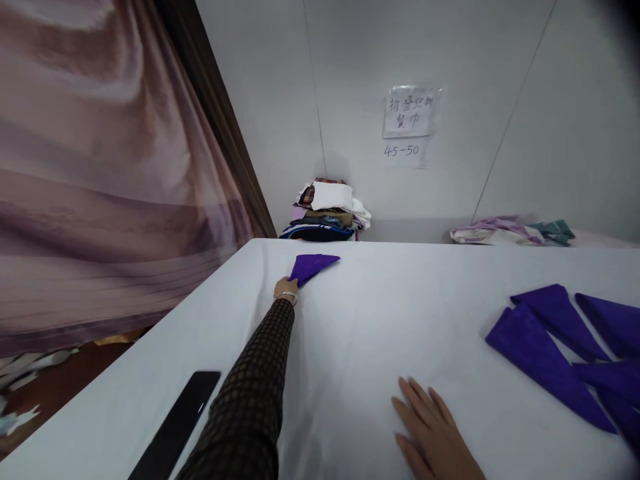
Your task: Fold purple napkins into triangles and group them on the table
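Note:
At the far left part of the white table (380, 300), my left hand (287, 288) reaches out with its fingers closed on the near corner of a folded purple napkin (313, 265). The napkin has a roughly triangular shape and lies on or just over the tabletop. Close to me, my right hand (433, 430) is over the table with its fingers spread and nothing in them. To its right lie several more purple napkins (545, 360), folded into long pointed shapes and partly overlapping.
A black phone (177, 423) lies near the table's left edge. Behind the far edge stand a stack of folded clothes (327, 210) and a pile of cloth (505, 231). Handwritten paper signs (409, 112) hang on the wall. A large pinkish curtain (110, 167) drapes at left.

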`<state>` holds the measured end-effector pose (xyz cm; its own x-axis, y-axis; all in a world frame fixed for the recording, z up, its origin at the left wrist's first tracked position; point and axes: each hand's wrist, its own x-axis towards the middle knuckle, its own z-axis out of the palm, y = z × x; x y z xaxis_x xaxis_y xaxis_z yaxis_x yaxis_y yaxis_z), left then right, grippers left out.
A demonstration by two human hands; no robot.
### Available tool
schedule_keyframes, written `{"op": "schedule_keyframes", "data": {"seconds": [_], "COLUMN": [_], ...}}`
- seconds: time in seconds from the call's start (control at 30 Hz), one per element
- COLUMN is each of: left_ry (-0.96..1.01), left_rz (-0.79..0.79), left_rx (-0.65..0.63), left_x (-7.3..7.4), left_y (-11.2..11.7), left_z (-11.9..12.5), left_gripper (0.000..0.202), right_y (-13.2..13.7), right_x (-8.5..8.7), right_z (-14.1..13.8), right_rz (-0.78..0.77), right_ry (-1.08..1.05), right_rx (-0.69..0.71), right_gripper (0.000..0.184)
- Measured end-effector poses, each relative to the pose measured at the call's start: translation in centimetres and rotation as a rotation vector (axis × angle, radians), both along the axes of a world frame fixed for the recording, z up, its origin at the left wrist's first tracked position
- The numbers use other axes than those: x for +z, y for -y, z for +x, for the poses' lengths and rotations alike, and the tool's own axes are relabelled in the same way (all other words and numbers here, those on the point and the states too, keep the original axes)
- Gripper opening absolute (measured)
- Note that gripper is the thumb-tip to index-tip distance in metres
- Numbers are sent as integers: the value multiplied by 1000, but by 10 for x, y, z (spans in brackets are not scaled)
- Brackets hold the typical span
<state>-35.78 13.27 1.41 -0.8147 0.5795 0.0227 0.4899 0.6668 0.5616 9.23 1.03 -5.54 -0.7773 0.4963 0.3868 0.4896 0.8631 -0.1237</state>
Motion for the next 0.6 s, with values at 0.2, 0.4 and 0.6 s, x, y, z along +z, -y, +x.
{"op": "schedule_keyframes", "data": {"seconds": [0.2,0.4,0.6], "left_ry": [-52,-60,515], "left_rz": [13,170,366], "left_rx": [-190,-544,-823], "left_x": [-1,18,50], "left_y": [26,84,163], "left_z": [55,157,248], "left_gripper": [22,32,35], "right_y": [2,7,-6], "right_x": [8,21,37], "right_z": [0,-2,-12], "right_rz": [-176,-441,-831], "right_ry": [-52,-223,-829], "right_rx": [11,-43,-102], "right_gripper": [47,57,77]}}
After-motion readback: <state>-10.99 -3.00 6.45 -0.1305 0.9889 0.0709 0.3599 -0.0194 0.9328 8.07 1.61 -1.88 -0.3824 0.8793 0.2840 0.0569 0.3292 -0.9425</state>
